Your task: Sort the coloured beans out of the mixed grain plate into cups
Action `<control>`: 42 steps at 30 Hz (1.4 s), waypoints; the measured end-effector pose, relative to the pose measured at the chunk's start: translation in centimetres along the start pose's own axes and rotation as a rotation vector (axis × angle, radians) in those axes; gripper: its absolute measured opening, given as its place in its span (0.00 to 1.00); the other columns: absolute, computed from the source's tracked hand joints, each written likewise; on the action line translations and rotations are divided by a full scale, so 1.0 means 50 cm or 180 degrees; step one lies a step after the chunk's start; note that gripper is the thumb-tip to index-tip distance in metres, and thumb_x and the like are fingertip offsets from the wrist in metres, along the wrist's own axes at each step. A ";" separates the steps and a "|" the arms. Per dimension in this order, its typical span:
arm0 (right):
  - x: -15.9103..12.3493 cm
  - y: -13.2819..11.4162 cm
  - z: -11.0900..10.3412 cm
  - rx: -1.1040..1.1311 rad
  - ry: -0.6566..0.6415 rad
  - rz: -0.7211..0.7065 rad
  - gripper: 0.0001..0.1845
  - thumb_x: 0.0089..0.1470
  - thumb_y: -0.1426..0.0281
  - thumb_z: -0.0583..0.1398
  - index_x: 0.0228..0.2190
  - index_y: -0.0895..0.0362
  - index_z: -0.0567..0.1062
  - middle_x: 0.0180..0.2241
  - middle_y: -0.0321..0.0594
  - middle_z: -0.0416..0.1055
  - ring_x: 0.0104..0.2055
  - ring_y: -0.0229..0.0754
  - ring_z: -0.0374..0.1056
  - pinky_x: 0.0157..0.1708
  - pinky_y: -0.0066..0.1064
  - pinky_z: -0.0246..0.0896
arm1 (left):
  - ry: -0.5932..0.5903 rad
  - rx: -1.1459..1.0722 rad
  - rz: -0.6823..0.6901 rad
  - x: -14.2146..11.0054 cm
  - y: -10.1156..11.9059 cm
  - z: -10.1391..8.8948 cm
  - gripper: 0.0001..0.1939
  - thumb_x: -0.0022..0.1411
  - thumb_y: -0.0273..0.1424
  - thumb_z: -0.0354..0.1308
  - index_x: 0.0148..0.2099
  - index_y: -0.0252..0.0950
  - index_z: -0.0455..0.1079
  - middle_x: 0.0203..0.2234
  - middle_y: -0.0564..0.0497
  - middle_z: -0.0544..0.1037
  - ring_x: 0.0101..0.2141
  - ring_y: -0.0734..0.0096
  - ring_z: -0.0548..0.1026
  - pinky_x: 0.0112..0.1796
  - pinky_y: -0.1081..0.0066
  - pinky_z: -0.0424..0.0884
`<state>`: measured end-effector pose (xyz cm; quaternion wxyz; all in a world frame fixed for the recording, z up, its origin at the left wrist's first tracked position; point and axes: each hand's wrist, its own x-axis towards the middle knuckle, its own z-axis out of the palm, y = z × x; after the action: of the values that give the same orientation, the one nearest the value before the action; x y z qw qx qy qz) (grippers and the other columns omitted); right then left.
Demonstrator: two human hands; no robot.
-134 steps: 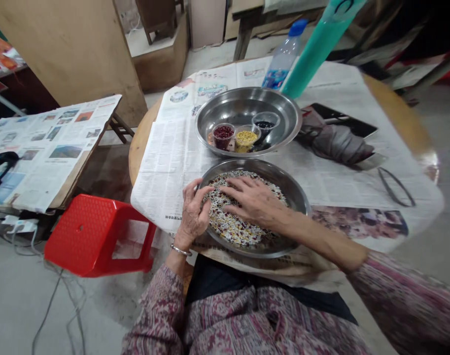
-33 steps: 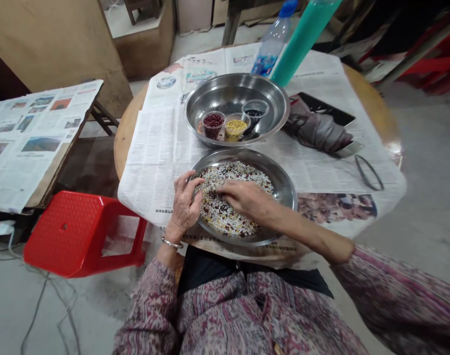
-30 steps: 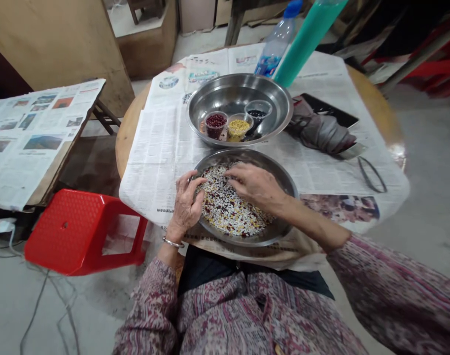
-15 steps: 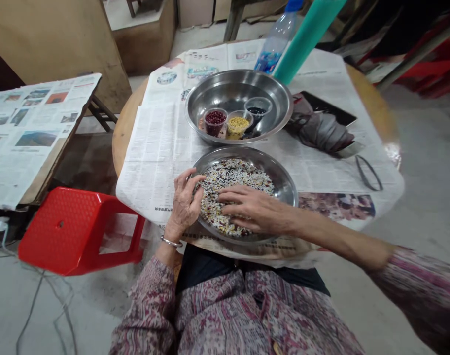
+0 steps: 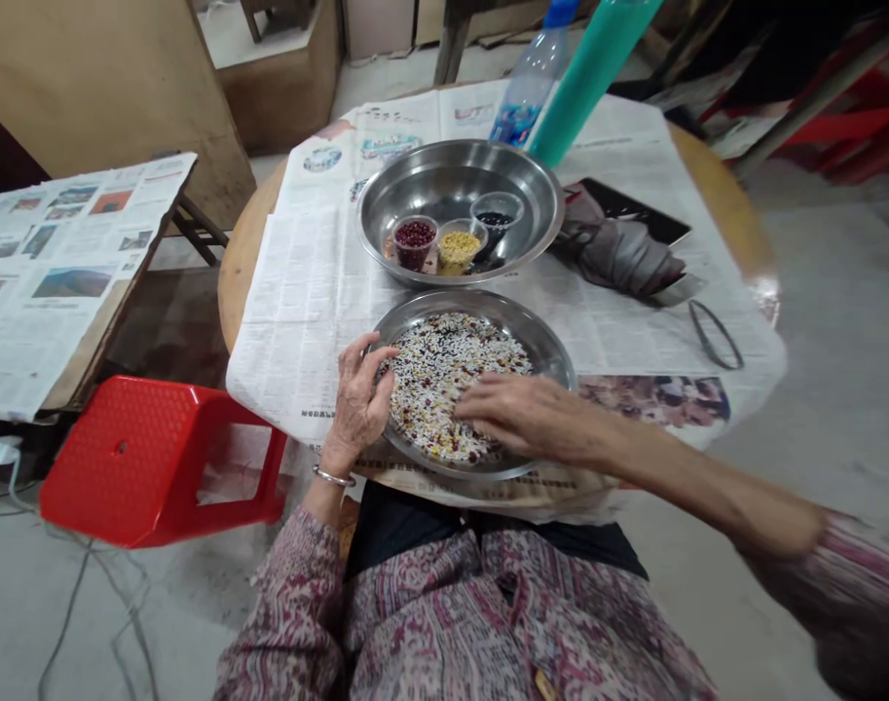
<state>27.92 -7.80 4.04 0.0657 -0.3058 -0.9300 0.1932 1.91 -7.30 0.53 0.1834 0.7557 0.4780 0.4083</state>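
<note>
A shallow metal basin [image 5: 553, 350] stands before me, with white grains [image 5: 444, 341] mixed with red, yellow and black beans spread over its bottom. At its left rim is my left hand [image 5: 357, 399], fingers bent over the edge and holding it. My right hand [image 5: 524, 414] is over the right part of the grains, its fingers drawn together and pointing down into them. Whatever lies between those fingertips is hidden. Behind, a deeper metal basin [image 5: 550, 229] holds a plastic cup of red beans [image 5: 416, 239], a cup of yellow beans [image 5: 460, 245] and a cup of black beans [image 5: 497, 216].
Newspaper [image 5: 283, 292] covers the round table. At the back stand a water bottle [image 5: 528, 88] and a tall teal cylinder [image 5: 590, 78]. A folded grey umbrella [image 5: 626, 255] and a dark flat object [image 5: 645, 214] lie right. A red stool [image 5: 123, 458] stands left.
My right hand has shifted slightly right across the grains, and its spread fingers have drawn together. My left hand stays at the rim. The view has shifted slightly.
</note>
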 end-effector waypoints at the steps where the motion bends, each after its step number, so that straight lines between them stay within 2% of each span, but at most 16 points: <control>1: 0.013 0.014 0.001 -0.0104 0.0257 0.0144 0.16 0.66 0.69 0.52 0.39 0.51 0.80 0.41 0.42 0.79 0.45 0.47 0.73 0.47 0.41 0.69 | -0.0001 0.0014 0.0003 0.000 -0.001 0.000 0.14 0.72 0.26 0.51 0.56 0.43 0.68 0.61 0.46 0.67 0.63 0.59 0.64 0.65 0.52 0.61; 3: 0.036 0.044 0.000 -0.0266 0.0748 0.0540 0.17 0.66 0.68 0.51 0.45 0.52 0.79 0.47 0.45 0.78 0.50 0.49 0.72 0.51 0.44 0.68 | -0.0002 0.0041 -0.0002 0.000 -0.002 0.001 0.14 0.72 0.26 0.51 0.56 0.43 0.68 0.60 0.46 0.67 0.63 0.59 0.64 0.65 0.52 0.62; 5: 0.054 0.065 0.001 -0.0371 0.1079 0.0984 0.18 0.67 0.65 0.51 0.48 0.54 0.79 0.48 0.48 0.77 0.51 0.52 0.71 0.54 0.47 0.67 | 0.0010 0.0033 -0.0001 0.000 -0.003 0.002 0.14 0.71 0.26 0.51 0.55 0.43 0.68 0.60 0.46 0.67 0.63 0.59 0.64 0.65 0.52 0.62; 8: 0.078 0.060 0.009 -0.0376 0.1209 0.1316 0.22 0.65 0.57 0.56 0.52 0.58 0.76 0.48 0.53 0.74 0.52 0.57 0.68 0.54 0.51 0.66 | 0.0034 -0.0034 0.0016 0.001 -0.002 0.003 0.14 0.71 0.26 0.51 0.55 0.43 0.68 0.60 0.45 0.67 0.63 0.59 0.64 0.65 0.53 0.61; 10: 0.097 0.038 0.020 -0.0283 0.1153 0.1207 0.24 0.62 0.57 0.59 0.53 0.58 0.74 0.49 0.54 0.72 0.53 0.58 0.67 0.54 0.50 0.66 | 0.0024 -0.0049 0.0015 0.001 -0.002 0.003 0.14 0.71 0.25 0.51 0.55 0.43 0.68 0.60 0.45 0.67 0.63 0.59 0.64 0.65 0.52 0.61; 11: 0.108 0.025 0.026 -0.0204 0.1085 0.1090 0.22 0.62 0.59 0.60 0.52 0.58 0.75 0.48 0.53 0.71 0.52 0.56 0.67 0.53 0.48 0.66 | 0.0011 -0.0043 0.0003 0.001 -0.001 0.002 0.14 0.71 0.25 0.51 0.56 0.43 0.68 0.60 0.45 0.67 0.63 0.59 0.64 0.65 0.52 0.61; 13: 0.127 0.005 0.037 0.0021 0.0875 0.0848 0.13 0.61 0.68 0.59 0.46 0.58 0.76 0.45 0.50 0.72 0.48 0.51 0.69 0.50 0.43 0.67 | -0.0002 -0.0027 -0.0014 0.001 0.000 0.002 0.14 0.71 0.25 0.51 0.56 0.42 0.68 0.61 0.46 0.67 0.63 0.59 0.64 0.65 0.52 0.61; 15: 0.136 -0.009 0.042 0.0291 0.0687 0.0686 0.11 0.57 0.77 0.57 0.40 0.57 0.76 0.40 0.46 0.72 0.42 0.45 0.70 0.46 0.37 0.66 | 0.0008 -0.0032 -0.0021 0.001 0.000 0.001 0.14 0.71 0.25 0.51 0.55 0.42 0.68 0.61 0.45 0.67 0.63 0.59 0.64 0.65 0.53 0.61; 18: 0.121 -0.027 0.043 0.0614 0.0643 0.0447 0.12 0.55 0.80 0.56 0.36 0.56 0.76 0.36 0.42 0.73 0.38 0.42 0.69 0.42 0.34 0.64 | 0.0020 -0.0052 0.0005 0.000 0.000 0.001 0.14 0.71 0.25 0.51 0.55 0.41 0.69 0.60 0.45 0.67 0.63 0.59 0.64 0.65 0.53 0.62; 24: 0.061 -0.070 0.047 0.0678 0.0301 -0.0238 0.12 0.59 0.78 0.57 0.41 0.54 0.77 0.41 0.42 0.76 0.41 0.41 0.71 0.41 0.33 0.65 | -0.0007 -0.0119 -0.0033 0.000 0.002 0.003 0.14 0.71 0.25 0.51 0.55 0.42 0.69 0.61 0.46 0.67 0.64 0.59 0.64 0.66 0.52 0.60; 27: 0.050 -0.052 0.048 0.0295 0.0304 -0.0172 0.12 0.59 0.78 0.57 0.39 0.53 0.78 0.41 0.43 0.76 0.43 0.44 0.70 0.41 0.34 0.66 | 0.0009 -0.0137 -0.0033 0.000 0.003 0.003 0.14 0.71 0.25 0.51 0.55 0.42 0.69 0.61 0.46 0.67 0.64 0.59 0.64 0.66 0.52 0.60; 32: 0.040 0.036 0.024 -0.0253 0.0759 0.0546 0.14 0.58 0.78 0.54 0.36 0.54 0.79 0.40 0.46 0.75 0.45 0.48 0.70 0.44 0.41 0.69 | 0.0005 -0.0147 -0.0006 0.001 0.003 0.002 0.13 0.71 0.25 0.51 0.54 0.42 0.69 0.60 0.46 0.67 0.64 0.59 0.64 0.66 0.52 0.61; 34: 0.048 0.057 0.014 -0.0392 0.1004 0.0889 0.13 0.61 0.73 0.55 0.40 0.55 0.79 0.43 0.49 0.74 0.48 0.52 0.69 0.48 0.46 0.68 | 0.0013 -0.0129 0.0008 0.001 0.002 0.002 0.13 0.71 0.25 0.51 0.54 0.42 0.69 0.60 0.46 0.67 0.64 0.59 0.64 0.66 0.52 0.61; 36: 0.068 0.055 0.012 -0.0370 0.1094 0.1071 0.14 0.63 0.66 0.57 0.46 0.57 0.78 0.45 0.51 0.73 0.49 0.55 0.68 0.51 0.50 0.68 | 0.0030 -0.0120 0.0021 0.002 0.001 0.002 0.13 0.71 0.25 0.51 0.54 0.42 0.69 0.60 0.46 0.67 0.63 0.59 0.64 0.66 0.52 0.61; 39: 0.109 0.016 0.024 -0.0041 0.0982 0.0866 0.20 0.61 0.61 0.61 0.50 0.58 0.75 0.47 0.52 0.71 0.50 0.55 0.67 0.51 0.50 0.68 | 0.0021 -0.0119 0.0008 0.003 0.001 0.001 0.13 0.71 0.25 0.51 0.55 0.42 0.69 0.60 0.46 0.67 0.63 0.60 0.64 0.66 0.53 0.61; 42: 0.133 -0.028 0.041 0.0277 0.0704 0.0261 0.13 0.58 0.71 0.61 0.46 0.57 0.75 0.45 0.49 0.71 0.49 0.51 0.67 0.49 0.44 0.68 | 0.0017 -0.0106 -0.0002 0.003 0.001 0.001 0.13 0.71 0.25 0.51 0.55 0.41 0.69 0.60 0.45 0.67 0.63 0.60 0.64 0.65 0.53 0.62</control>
<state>21.29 -5.54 2.76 0.1731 -0.3598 -0.8945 0.2010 1.99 -7.20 0.60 0.1949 0.7513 0.4719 0.4182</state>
